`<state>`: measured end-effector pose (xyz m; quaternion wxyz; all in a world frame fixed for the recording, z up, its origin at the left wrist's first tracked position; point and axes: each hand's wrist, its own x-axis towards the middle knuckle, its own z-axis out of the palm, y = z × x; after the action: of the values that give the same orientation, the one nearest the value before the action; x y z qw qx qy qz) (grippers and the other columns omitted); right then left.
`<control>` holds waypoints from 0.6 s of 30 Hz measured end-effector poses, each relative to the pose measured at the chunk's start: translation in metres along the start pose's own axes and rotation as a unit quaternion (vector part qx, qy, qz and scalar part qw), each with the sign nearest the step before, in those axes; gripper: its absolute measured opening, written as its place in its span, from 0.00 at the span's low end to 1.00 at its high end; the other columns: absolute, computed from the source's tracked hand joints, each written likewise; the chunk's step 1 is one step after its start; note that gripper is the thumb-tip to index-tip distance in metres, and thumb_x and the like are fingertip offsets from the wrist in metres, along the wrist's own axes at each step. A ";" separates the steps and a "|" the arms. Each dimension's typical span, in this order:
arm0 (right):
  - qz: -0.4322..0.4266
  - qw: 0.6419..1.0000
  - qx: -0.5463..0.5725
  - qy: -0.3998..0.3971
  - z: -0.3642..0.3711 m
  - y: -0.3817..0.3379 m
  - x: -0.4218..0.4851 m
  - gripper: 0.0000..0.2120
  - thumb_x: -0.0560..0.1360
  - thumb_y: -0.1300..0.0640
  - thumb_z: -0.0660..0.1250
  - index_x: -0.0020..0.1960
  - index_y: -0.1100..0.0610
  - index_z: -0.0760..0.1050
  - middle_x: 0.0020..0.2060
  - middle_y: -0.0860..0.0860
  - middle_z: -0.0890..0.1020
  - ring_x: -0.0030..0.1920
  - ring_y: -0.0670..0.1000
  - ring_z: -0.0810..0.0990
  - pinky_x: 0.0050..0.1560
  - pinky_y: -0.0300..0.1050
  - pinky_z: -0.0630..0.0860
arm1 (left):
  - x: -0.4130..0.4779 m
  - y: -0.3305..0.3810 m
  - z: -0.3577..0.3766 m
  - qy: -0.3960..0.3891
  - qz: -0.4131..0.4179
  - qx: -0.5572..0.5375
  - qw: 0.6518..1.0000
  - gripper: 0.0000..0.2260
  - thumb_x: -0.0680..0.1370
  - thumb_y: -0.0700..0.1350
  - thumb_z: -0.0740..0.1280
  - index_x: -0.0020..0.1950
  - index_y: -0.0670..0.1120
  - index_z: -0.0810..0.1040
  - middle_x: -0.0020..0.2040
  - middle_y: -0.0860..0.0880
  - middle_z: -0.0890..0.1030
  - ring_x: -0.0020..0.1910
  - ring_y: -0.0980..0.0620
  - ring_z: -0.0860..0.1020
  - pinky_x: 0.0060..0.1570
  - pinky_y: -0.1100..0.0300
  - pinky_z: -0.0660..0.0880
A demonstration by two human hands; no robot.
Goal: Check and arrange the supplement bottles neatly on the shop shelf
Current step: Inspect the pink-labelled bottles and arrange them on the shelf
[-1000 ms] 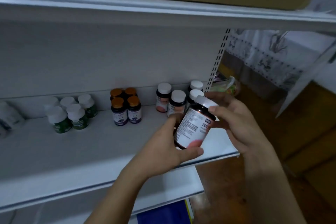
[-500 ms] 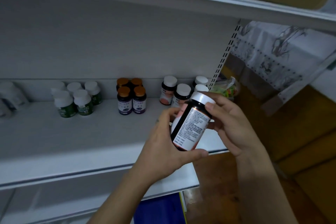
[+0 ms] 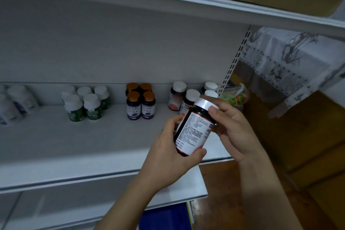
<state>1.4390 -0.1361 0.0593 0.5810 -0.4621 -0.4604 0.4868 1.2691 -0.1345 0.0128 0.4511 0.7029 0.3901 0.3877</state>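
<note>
A person inspects a dark supplement bottle (image 3: 194, 130) in front of a white shop shelf (image 3: 74, 145), holding it clear of the board with both hands. The left hand (image 3: 173, 160) grips the base, thumb curled under the lower edge. The right hand (image 3: 233, 129) wraps the white cap and neck, thumb pressed at the shoulder. The bottle is tilted, cap toward 1 o'clock, with its fine-print panel turned to the camera; the text is too blurred to read. Just beyond it at 12 o'clock, at the back right of the shelf, stands a cluster of white-capped bottles (image 3: 177, 97) with salmon labels, seemingly the same product. Toward 10 o'clock four orange-capped bottles (image 3: 141, 103) stand in a tight square. A group of green-labelled bottles (image 3: 85, 106) follows at 9 o'clock, with more pale bottles (image 3: 16, 102), blurred, at the frame's far left. A bag of colourful items (image 3: 236, 97) sits past the shelf's end at 2 o'clock, below a patterned cloth (image 3: 289, 65). The step in hand looks to be the label check, with the arranging of this bottle not yet done. The next move would call for turning the bottle upright and rotating its front label outward. It would then be set down beside its matching cluster, squared with the row and lowered gently so the close-packed neighbours are not knocked.
</note>
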 end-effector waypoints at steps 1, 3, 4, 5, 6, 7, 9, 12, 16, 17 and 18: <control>0.000 1.000 0.002 -0.013 0.000 0.000 0.000 0.16 0.72 0.57 0.66 0.59 0.54 0.79 0.49 0.51 0.85 0.50 0.48 0.83 0.46 0.39 0.79 | -0.001 0.000 -0.002 0.003 -0.001 -0.002 1.000 0.29 0.69 0.53 0.77 0.66 0.58 0.66 0.54 0.62 0.78 0.50 0.63 0.78 0.44 0.66 0.77; 0.006 0.999 0.009 -0.037 -0.001 0.001 0.001 0.16 0.72 0.56 0.69 0.60 0.53 0.80 0.53 0.52 0.84 0.53 0.50 0.82 0.48 0.40 0.79 | -0.002 -0.002 -0.004 0.006 -0.005 -0.007 1.000 0.27 0.70 0.52 0.75 0.64 0.59 0.66 0.53 0.63 0.77 0.49 0.63 0.78 0.43 0.67 0.77; 0.012 0.999 0.016 -0.047 -0.002 0.002 0.002 0.16 0.71 0.56 0.69 0.59 0.53 0.81 0.55 0.53 0.84 0.54 0.50 0.82 0.49 0.41 0.79 | -0.003 -0.002 -0.005 0.006 -0.007 -0.006 1.000 0.27 0.70 0.52 0.75 0.64 0.59 0.66 0.52 0.63 0.77 0.49 0.62 0.78 0.44 0.66 0.77; 0.016 0.998 0.024 -0.055 -0.001 0.003 0.003 0.17 0.70 0.55 0.69 0.58 0.53 0.82 0.55 0.54 0.84 0.55 0.51 0.82 0.49 0.41 0.79 | -0.004 -0.003 -0.006 0.006 -0.008 -0.005 1.000 0.26 0.70 0.51 0.75 0.63 0.60 0.66 0.52 0.64 0.77 0.49 0.62 0.78 0.44 0.65 0.77; 0.018 0.998 0.027 -0.060 -0.001 0.004 0.005 0.17 0.69 0.56 0.69 0.57 0.52 0.82 0.56 0.54 0.84 0.55 0.51 0.82 0.49 0.41 0.79 | -0.004 -0.003 -0.007 0.005 -0.009 -0.006 1.000 0.26 0.71 0.50 0.75 0.63 0.60 0.66 0.52 0.64 0.77 0.48 0.61 0.78 0.43 0.64 0.78; 0.017 0.998 0.025 -0.061 0.001 0.005 0.006 0.16 0.70 0.57 0.69 0.57 0.52 0.83 0.56 0.54 0.84 0.55 0.51 0.82 0.48 0.41 0.79 | -0.005 -0.003 -0.008 0.004 -0.010 -0.009 1.000 0.26 0.71 0.50 0.75 0.63 0.60 0.66 0.52 0.65 0.76 0.48 0.61 0.78 0.43 0.64 0.78; 0.014 0.999 0.020 -0.048 0.005 0.009 0.009 0.13 0.72 0.59 0.69 0.56 0.53 0.83 0.53 0.54 0.84 0.53 0.51 0.82 0.47 0.42 0.79 | -0.006 -0.005 -0.010 0.001 -0.017 -0.010 1.000 0.26 0.72 0.50 0.75 0.64 0.60 0.65 0.52 0.65 0.77 0.48 0.62 0.78 0.43 0.65 0.77; 0.025 0.999 0.011 -0.016 0.013 0.014 0.014 0.10 0.70 0.57 0.68 0.50 0.52 0.83 0.47 0.52 0.85 0.47 0.49 0.83 0.43 0.42 0.79 | -0.006 -0.007 -0.012 0.003 -0.035 0.009 0.999 0.29 0.71 0.54 0.75 0.65 0.62 0.63 0.53 0.63 0.77 0.49 0.63 0.78 0.45 0.66 0.77; 0.036 0.999 -0.014 0.011 0.019 0.017 0.018 0.11 0.67 0.55 0.70 0.49 0.53 0.81 0.43 0.50 0.85 0.44 0.48 0.83 0.43 0.45 0.78 | -0.005 -0.009 -0.010 0.012 -0.037 0.063 0.997 0.37 0.67 0.58 0.76 0.70 0.61 0.60 0.60 0.60 0.70 0.54 0.63 0.73 0.46 0.71 0.72; 0.037 0.999 -0.019 0.019 0.021 0.018 0.019 0.11 0.66 0.54 0.70 0.49 0.54 0.81 0.43 0.50 0.85 0.43 0.49 0.83 0.44 0.46 0.78 | -0.005 -0.010 -0.010 0.017 -0.038 0.077 0.996 0.38 0.66 0.58 0.77 0.71 0.60 0.60 0.59 0.58 0.68 0.54 0.63 0.72 0.45 0.72 0.70; 0.038 0.999 -0.021 0.027 0.022 0.018 0.020 0.11 0.66 0.54 0.71 0.48 0.54 0.81 0.42 0.50 0.85 0.42 0.49 0.83 0.44 0.47 0.78 | -0.004 -0.011 -0.009 0.022 -0.041 0.087 0.995 0.39 0.66 0.57 0.77 0.71 0.60 0.60 0.58 0.57 0.67 0.53 0.64 0.71 0.43 0.74 0.69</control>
<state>1.4173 -0.1129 0.0469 0.5641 -0.5043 -0.4373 0.4861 1.2571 -0.1316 0.0047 0.3953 0.7139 0.4607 0.3491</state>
